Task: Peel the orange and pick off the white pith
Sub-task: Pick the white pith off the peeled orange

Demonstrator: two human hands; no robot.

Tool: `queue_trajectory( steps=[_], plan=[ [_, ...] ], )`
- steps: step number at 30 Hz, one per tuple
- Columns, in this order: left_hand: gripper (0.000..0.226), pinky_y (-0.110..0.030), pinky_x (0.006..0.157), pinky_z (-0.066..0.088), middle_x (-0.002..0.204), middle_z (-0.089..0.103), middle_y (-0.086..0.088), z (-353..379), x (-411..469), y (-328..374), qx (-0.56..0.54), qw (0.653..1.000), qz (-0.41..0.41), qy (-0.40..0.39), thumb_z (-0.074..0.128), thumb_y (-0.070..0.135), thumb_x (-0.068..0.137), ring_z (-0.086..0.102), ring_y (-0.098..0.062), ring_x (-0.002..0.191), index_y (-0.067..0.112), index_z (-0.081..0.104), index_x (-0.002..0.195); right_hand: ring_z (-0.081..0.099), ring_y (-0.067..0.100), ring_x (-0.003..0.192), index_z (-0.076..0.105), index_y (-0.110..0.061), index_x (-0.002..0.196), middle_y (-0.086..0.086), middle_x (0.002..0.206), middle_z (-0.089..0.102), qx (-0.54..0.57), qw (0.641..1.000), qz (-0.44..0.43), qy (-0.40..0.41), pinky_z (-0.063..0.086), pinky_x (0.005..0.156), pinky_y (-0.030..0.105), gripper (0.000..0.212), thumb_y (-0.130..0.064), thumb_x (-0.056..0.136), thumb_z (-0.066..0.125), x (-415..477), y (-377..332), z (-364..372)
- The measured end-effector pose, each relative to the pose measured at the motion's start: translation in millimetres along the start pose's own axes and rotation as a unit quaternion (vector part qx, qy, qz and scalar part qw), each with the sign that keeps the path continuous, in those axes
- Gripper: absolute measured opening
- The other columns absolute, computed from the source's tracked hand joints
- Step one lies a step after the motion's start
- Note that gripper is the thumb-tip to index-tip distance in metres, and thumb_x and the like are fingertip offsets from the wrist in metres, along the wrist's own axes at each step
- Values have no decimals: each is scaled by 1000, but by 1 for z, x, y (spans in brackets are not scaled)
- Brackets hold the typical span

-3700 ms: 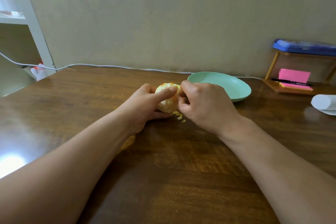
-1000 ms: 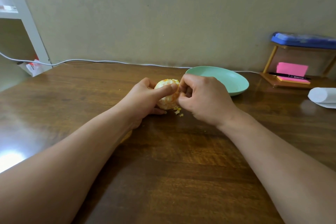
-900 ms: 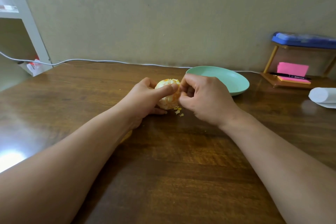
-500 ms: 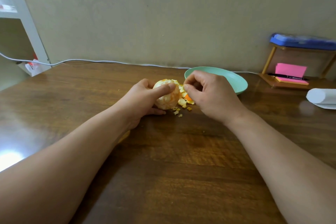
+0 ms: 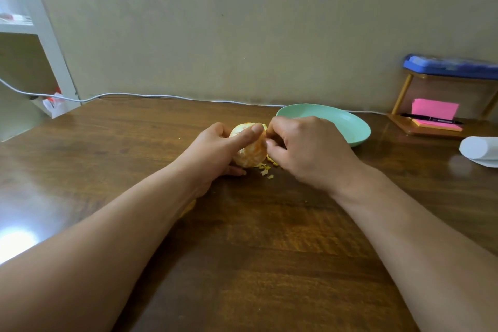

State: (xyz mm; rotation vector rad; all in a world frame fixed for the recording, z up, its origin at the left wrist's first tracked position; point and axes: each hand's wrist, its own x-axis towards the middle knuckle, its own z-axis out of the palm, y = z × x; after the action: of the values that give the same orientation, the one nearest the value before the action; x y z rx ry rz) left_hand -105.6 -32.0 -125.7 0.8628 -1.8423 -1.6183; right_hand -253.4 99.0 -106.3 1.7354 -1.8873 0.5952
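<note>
Since the orange (image 5: 249, 152) shows pale segments and no rind on the side that faces us, we judge the peeling done or nearly done and the pith-picking under way; its far side is hidden. Our left hand (image 5: 215, 151) grips it on the desk (image 5: 256, 250), thumb laid over the top. Our right hand (image 5: 304, 148) has its fingers (image 5: 272, 127) curled and pinched against the fruit's right flank, though we cannot tell whether a strand of pith sits between them. Just under those fingers lie small scraps (image 5: 265, 168) of peel and pith. Just beyond them stands the green plate (image 5: 350, 127). The whitish film on the fruit suggests more picking is left.
</note>
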Motion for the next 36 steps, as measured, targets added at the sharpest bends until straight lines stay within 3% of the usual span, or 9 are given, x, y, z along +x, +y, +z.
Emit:
queue_trajectory(
  steps=[5, 9, 13, 20, 26, 31, 34, 36],
  plan=[
    [86, -36, 70, 65, 109, 76, -11, 2, 0, -2, 19, 1000, 23, 8, 83, 73, 59, 80, -24, 94, 11, 64, 117, 42, 30, 56, 46, -20, 78, 2, 63, 57, -42, 999, -16, 27, 32, 52, 34, 21, -25, 90, 63, 0, -8, 0],
    [75, -39, 74, 67, 107, 77, -10, 2, 0, -1, 25, 999, 21, 8, 86, 67, 71, 80, -25, 93, 11, 64, 117, 41, 29, 53, 47, -20, 75, -5, 60, 44, -41, 998, -15, 50, 31, 49, 32, 21, -23, 87, 63, 0, -7, 3],
    [65, -37, 73, 67, 109, 77, -10, 2, 0, -1, 29, 999, 13, 4, 85, 61, 80, 80, -25, 94, 13, 64, 118, 54, 27, 60, 60, -20, 79, -2, 66, 60, -20, 999, 3, 45, 41, 52, 34, 14, -27, 91, 60, -1, -2, 5],
    [63, -33, 70, 64, 117, 74, -12, 0, 1, 1, 7, 1000, -7, -4, 85, 58, 82, 78, -26, 100, 14, 65, 121, 61, 16, 67, 68, -25, 84, -7, 71, 66, 94, 991, 82, 40, 54, 59, 35, 13, -28, 96, 67, -5, 8, 9],
    [67, -35, 74, 65, 120, 75, -12, -3, 3, 0, -13, 1000, -16, -18, 86, 59, 77, 79, -25, 102, 14, 65, 123, 62, 11, 68, 68, -28, 82, -11, 73, 67, 153, 978, 143, 24, 50, 59, 31, 13, -26, 96, 68, -8, 18, 9],
    [81, -34, 76, 65, 127, 71, -11, -5, 2, 2, -36, 998, -32, -29, 85, 66, 64, 75, -27, 110, 17, 66, 126, 67, 10, 75, 73, -25, 103, -8, 87, 74, 183, 970, 162, 1, 60, 66, 42, 18, -27, 107, 55, -10, 18, 6],
    [70, -32, 75, 63, 128, 71, -9, -8, 0, 5, -76, 995, -47, -39, 82, 61, 76, 74, -27, 112, 20, 65, 130, 70, 14, 80, 72, -29, 107, -6, 88, 75, 210, 963, 169, -18, 61, 71, 46, 22, -24, 108, 51, -11, 15, 7],
    [69, -34, 75, 62, 130, 72, -9, -11, 1, 6, -124, 989, -63, -41, 82, 58, 77, 74, -28, 114, 22, 65, 134, 68, 16, 73, 72, -32, 100, -2, 81, 73, 233, 957, 172, -28, 59, 67, 44, 27, -21, 106, 48, -12, 14, 5]
  ],
)
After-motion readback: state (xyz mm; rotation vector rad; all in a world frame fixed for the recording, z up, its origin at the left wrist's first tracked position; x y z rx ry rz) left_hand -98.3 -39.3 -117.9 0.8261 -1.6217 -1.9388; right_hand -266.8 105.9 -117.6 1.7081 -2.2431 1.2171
